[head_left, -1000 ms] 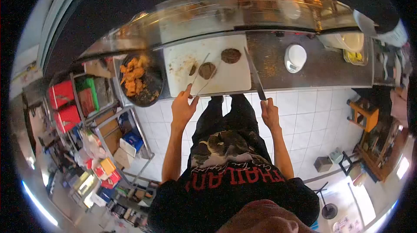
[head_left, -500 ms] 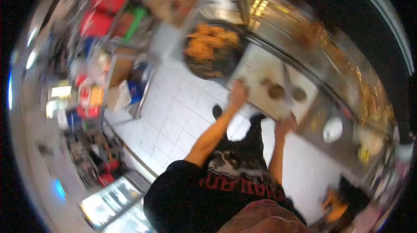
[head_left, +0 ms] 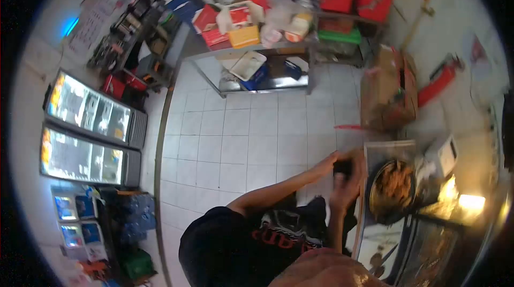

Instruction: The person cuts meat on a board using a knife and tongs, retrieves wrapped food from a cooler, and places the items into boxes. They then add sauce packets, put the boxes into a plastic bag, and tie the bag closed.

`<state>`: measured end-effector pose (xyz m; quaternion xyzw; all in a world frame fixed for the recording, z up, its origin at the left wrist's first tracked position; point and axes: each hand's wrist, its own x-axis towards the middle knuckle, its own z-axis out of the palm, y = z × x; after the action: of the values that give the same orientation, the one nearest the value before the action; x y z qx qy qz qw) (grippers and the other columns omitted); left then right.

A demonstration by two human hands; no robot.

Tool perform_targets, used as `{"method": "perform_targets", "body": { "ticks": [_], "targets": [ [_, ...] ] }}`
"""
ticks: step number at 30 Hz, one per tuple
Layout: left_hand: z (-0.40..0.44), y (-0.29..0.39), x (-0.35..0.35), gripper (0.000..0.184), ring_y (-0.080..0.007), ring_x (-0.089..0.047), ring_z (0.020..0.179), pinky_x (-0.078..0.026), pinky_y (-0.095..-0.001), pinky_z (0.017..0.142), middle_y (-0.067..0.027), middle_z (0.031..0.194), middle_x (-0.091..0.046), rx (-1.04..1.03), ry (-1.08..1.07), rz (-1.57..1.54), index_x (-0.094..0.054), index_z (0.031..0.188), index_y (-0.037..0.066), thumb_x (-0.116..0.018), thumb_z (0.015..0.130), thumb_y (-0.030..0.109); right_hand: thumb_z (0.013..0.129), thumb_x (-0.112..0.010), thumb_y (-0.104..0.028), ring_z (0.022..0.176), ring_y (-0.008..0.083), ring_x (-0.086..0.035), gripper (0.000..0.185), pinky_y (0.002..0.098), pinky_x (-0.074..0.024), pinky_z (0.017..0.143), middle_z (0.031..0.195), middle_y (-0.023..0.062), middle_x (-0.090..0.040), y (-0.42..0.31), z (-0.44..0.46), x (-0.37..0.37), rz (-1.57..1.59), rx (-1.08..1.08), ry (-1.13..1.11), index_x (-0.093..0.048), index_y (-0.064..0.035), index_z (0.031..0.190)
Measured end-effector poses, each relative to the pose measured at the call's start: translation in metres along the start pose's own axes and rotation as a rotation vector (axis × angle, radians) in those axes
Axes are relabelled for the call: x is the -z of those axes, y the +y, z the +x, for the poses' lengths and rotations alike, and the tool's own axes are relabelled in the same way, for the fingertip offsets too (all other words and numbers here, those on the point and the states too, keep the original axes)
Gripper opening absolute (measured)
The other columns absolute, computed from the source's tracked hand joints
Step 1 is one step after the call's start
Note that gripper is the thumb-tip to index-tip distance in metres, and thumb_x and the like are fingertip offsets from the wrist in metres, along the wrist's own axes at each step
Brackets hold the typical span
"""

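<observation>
My left hand and my right hand are close together just left of the counter. A small black shape shows between them; I cannot make out what it is. My left fingers look closed at it, while my right hand is smeared by motion. Right of my hands, a round black pan holds brown-orange fried pieces. Below the pan, a knife lies on a white cutting board beside brown round pieces.
A cardboard box stands beyond the counter, with a red fire extinguisher on its right. Ahead is a metal table with boxes and bags. Lit display fridges stand at the left, across the tiled floor.
The view has swung left, bringing the pan and board to the lower right. My hands have come together left of the counter. The knife has left my right hand; the tongs are out of sight.
</observation>
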<state>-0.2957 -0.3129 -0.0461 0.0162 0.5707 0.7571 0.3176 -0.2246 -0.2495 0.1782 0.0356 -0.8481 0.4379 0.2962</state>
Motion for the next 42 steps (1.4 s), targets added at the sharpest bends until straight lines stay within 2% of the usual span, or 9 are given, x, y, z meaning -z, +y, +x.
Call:
{"method": "perform_targets", "body": {
  "ticks": [2,5,7,10,15,21,29,34,42],
  "targets": [
    [-0.032,0.101,0.058,0.069,-0.0233,-0.044,0.133,-0.035,-0.04,0.11,-0.0104,0.146,-0.045,0.086,-0.22,-0.805,-0.033,0.15,0.01,-0.044,0.098,0.055,0.096,-0.05,-0.032,0.132,0.0427,-0.04,0.054,0.054,-0.0272,0.11,0.143,0.0222,-0.044,0.046,0.008,-0.094,0.024,0.118,-0.224,-0.047,-0.0011,0.14],
    [-0.079,0.213,0.135,0.074,-0.0266,-0.044,0.134,-0.038,-0.0444,0.107,-0.0123,0.148,-0.042,-0.225,0.32,-0.129,-0.03,0.151,0.013,-0.038,0.097,0.062,0.088,-0.062,-0.029,0.124,0.0442,-0.048,0.052,0.0536,-0.0343,0.106,0.134,0.0246,-0.052,0.091,0.017,-0.209,-0.22,0.0,-0.449,-0.056,0.0005,0.13],
    [-0.093,0.251,0.214,0.072,-0.0292,-0.045,0.133,-0.039,-0.0468,0.105,-0.014,0.146,-0.045,-0.457,0.232,-0.44,-0.028,0.152,0.015,-0.042,0.097,0.06,0.081,-0.072,-0.027,0.113,0.0378,-0.059,0.044,0.0457,-0.0442,0.099,0.116,0.022,-0.065,0.175,0.017,-0.262,-0.284,-0.2,-0.883,-0.065,0.0027,0.113],
    [-0.103,0.268,0.343,0.067,-0.0264,-0.054,0.122,-0.043,-0.0424,0.099,-0.0136,0.138,-0.054,-0.49,0.611,-0.341,-0.032,0.149,0.013,-0.048,0.096,0.05,0.078,-0.074,-0.023,0.099,0.0364,-0.066,0.036,0.0439,-0.0505,0.09,0.102,0.0202,-0.07,0.185,0.085,-0.36,-0.219,0.052,-0.73,-0.069,0.0024,0.103],
    [-0.119,0.311,0.477,0.06,-0.0238,-0.058,0.114,-0.047,-0.0406,0.093,-0.0137,0.128,-0.059,-0.494,1.016,-0.412,-0.038,0.144,0.008,-0.052,0.096,0.041,0.083,-0.072,-0.019,0.093,0.0316,-0.067,0.032,0.0385,-0.0511,0.085,0.096,0.0162,-0.069,-0.022,0.34,-0.532,0.244,0.013,-0.81,-0.066,0.0014,0.108],
    [-0.164,0.401,0.62,0.06,-0.0232,-0.058,0.112,-0.048,-0.0389,0.092,-0.0134,0.126,-0.058,-0.636,1.288,-0.263,-0.039,0.143,0.007,-0.061,0.092,0.028,0.084,-0.073,-0.036,0.084,0.0321,-0.07,0.041,0.0392,-0.0536,0.074,0.092,0.0165,-0.071,-0.32,0.505,-0.775,0.568,0.446,-0.731,-0.067,-0.002,0.106],
    [-0.152,0.545,0.952,0.062,-0.0208,-0.052,0.118,-0.043,-0.0381,0.1,-0.0124,0.129,-0.055,-0.807,1.12,0.061,-0.042,0.141,0.007,-0.069,0.085,0.013,0.081,-0.057,-0.065,0.097,0.0391,-0.068,0.069,0.0456,-0.0533,0.082,0.098,0.0232,-0.071,-0.455,0.573,-1.101,-0.241,0.438,-0.76,-0.072,-0.0012,0.101],
    [-0.118,0.655,1.058,0.083,-0.0284,-0.037,0.138,-0.038,-0.0458,0.106,-0.0141,0.149,-0.039,-0.803,0.78,0.446,-0.03,0.148,0.011,-0.075,0.079,0.016,0.083,-0.059,-0.035,0.109,0.0346,-0.065,0.046,0.0409,-0.0531,0.088,0.118,0.0248,-0.064,-0.469,0.589,-1.112,-0.301,-0.063,-1.17,-0.068,0.0014,0.109],
    [-0.069,0.723,1.1,0.111,-0.0321,-0.035,0.139,-0.04,-0.0456,0.105,-0.0153,0.152,-0.036,-0.908,0.426,0.56,-0.026,0.15,0.008,-0.091,0.062,0.026,0.08,-0.059,-0.021,0.085,0.041,-0.068,0.032,0.0457,-0.0544,0.08,0.097,0.0286,-0.066,-0.415,0.574,-1.123,0.036,0.091,-0.852,-0.066,0.0064,0.096]
  ]
}}
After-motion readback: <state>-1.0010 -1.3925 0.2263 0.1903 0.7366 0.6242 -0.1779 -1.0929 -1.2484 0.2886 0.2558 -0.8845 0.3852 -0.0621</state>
